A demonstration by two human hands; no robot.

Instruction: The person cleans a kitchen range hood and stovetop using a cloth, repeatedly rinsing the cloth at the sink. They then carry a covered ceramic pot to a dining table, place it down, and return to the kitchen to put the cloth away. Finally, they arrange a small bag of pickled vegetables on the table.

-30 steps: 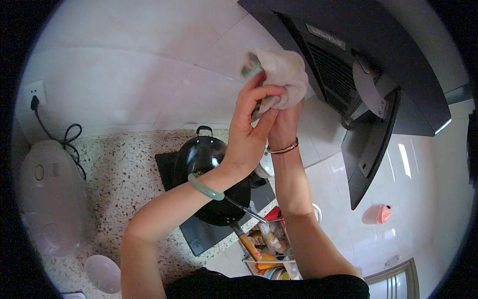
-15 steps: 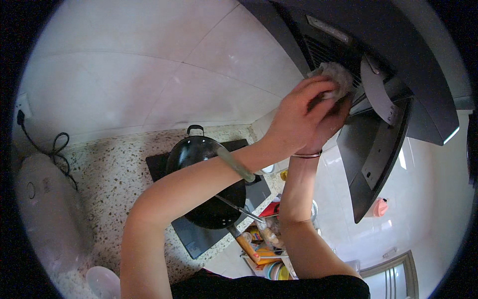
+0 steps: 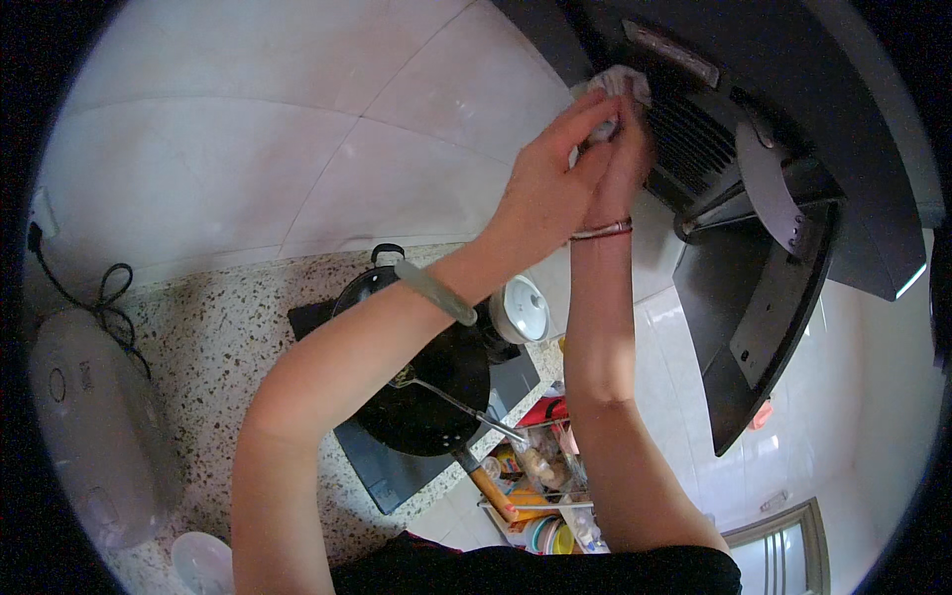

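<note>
Currently L hand (image 3: 548, 183) has fingers clamped on cloth (image 3: 625, 81) nr hood (image 3: 843, 129). R hand (image 3: 627, 164) alongside, blurred; can't tell its grip.

No lettering can be read; the small marking (image 3: 86, 373) on the pale appliance (image 3: 104, 436) is too blurred.

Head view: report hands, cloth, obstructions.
Left hand and right hand together, holding cloth. Cloth up by hood, contact unclear. Hands partly hide it.
</note>
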